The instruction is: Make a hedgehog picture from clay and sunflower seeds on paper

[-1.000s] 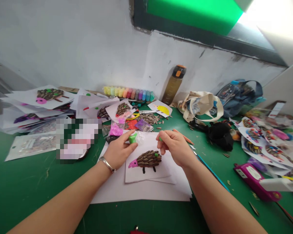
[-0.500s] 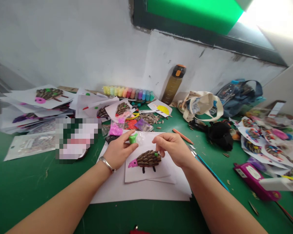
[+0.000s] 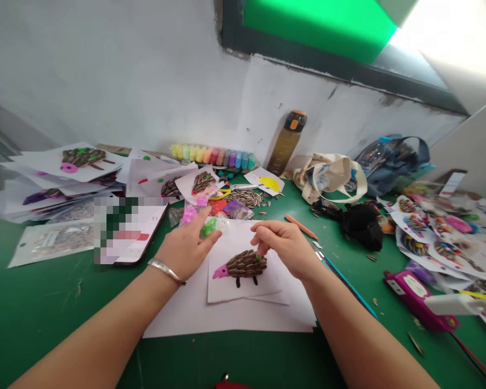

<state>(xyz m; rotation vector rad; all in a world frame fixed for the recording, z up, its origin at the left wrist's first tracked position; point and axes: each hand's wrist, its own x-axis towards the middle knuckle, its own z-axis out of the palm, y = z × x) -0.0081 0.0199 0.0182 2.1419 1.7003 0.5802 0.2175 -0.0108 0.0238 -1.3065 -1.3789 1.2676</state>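
Note:
A hedgehog picture (image 3: pixel 245 268) lies on stacked white paper (image 3: pixel 178 319); its body is made of sunflower seeds, with a pink clay head, dark legs and a green bit on its back. My left hand (image 3: pixel 184 248) is open, thumb and index finger stretched apart beside a lump of green clay (image 3: pixel 209 227) in clear wrapping. Over the upper right of the hedgehog, my right hand (image 3: pixel 285 246) has its thumb and fingertips pinched together. What sits in that pinch, if anything, is too small to make out.
A phone (image 3: pixel 133 232), partly blurred, lies left. Behind are loose sunflower seeds (image 3: pixel 243 197), a clay set (image 3: pixel 214 155) and a bottle (image 3: pixel 288 141). On the right are brushes (image 3: pixel 348 283), a black cloth (image 3: pixel 362 226) and a magenta glue gun (image 3: pixel 419 302). Finished pictures (image 3: pixel 83 162) are stacked left.
My left hand has moved left and spread its fingers, away from the picture. The green clay has shifted slightly left. My right hand stays nearly in place, fingers still pinched.

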